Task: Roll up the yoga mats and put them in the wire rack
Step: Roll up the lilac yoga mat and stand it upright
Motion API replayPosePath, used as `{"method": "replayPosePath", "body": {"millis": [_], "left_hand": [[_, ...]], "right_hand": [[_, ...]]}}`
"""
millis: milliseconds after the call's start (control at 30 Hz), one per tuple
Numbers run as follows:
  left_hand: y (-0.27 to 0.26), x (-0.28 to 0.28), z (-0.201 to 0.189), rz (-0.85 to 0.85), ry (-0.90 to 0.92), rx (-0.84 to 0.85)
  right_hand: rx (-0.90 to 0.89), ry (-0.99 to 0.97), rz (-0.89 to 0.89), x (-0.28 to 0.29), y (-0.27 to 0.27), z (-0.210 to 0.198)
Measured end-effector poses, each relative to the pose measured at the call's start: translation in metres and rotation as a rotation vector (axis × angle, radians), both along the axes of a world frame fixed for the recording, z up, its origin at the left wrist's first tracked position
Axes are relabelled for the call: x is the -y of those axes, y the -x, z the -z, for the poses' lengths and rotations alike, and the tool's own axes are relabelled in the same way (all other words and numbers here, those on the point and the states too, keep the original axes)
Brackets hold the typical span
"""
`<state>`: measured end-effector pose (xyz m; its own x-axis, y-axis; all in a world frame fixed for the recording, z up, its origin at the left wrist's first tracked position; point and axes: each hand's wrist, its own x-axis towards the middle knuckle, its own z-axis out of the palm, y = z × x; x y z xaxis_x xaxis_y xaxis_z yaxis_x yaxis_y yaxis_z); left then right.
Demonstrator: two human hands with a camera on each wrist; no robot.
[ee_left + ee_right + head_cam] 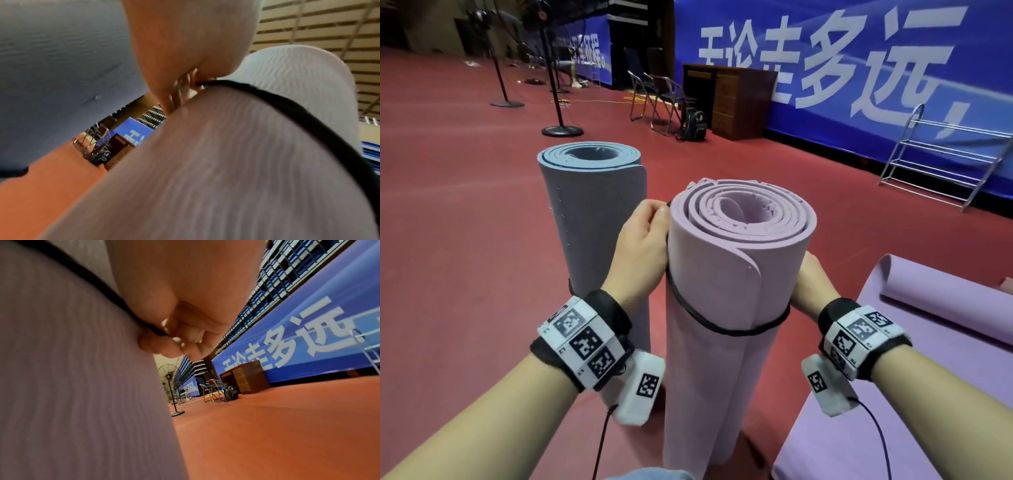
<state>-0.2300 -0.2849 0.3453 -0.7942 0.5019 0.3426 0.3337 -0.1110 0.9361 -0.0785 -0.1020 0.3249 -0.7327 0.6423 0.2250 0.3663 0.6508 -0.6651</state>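
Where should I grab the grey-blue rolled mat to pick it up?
Probably round the middle of the grey-blue rolled foam mat, coming from its open left side. It stands upright, and the left hand and pink rolled mat crowd its right.

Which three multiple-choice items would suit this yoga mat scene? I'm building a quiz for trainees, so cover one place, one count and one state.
1. Where is the wire rack?
A. against the blue banner, far right
B. beside the fan stands
C. under the desk

2. How many rolled mats stand upright?
A. one
B. two
C. four

3. What state is the black band in?
A. lying on the floor
B. looped round the pink rolled mat, pinched by both hands
C. round the grey rolled mat

Answers: 1 A, it stands before the banner; 2 B, grey and pink rolls stand; 3 B, left hand and right hand hold it.
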Motion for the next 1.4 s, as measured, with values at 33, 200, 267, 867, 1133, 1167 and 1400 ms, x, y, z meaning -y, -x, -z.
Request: {"method": "replayPosePath", "body": {"millis": [33,200,267,867,1133,1167,1400], "left_hand": [[0.0,-0.003,0.001,-0.005,-0.046,0.11],[0.009,-0.005,0.007,0.096,-0.065,0.408],[0.009,-0.001,0.016,0.18,-0.034,0.565],[0.007,-0.002,0.057,0.167,0.409,0.029],[0.012,0.012,0.119,0.219,0.701,0.032],[0.008,0.013,0.136,0.219,0.743,0.04],[0.012,0.006,0.216,0.184,0.968,-0.039]], "right_hand": [[0.002,0.014,-0.001,-0.003,0.002,0.002],[0.063,0.179,0.004,-0.011,0.005,0.004],[0.044,0.273,0.044,-0.006,0.007,0.005],[-0.197,0.786,-0.073,-0.003,-0.029,0.017],[0.032,0.573,-0.126,-0.016,-0.033,0.081],[0.123,0.524,-0.107,-0.019,-0.036,0.102],[0.38,0.34,0.101,-0.01,-0.031,0.194]]}}
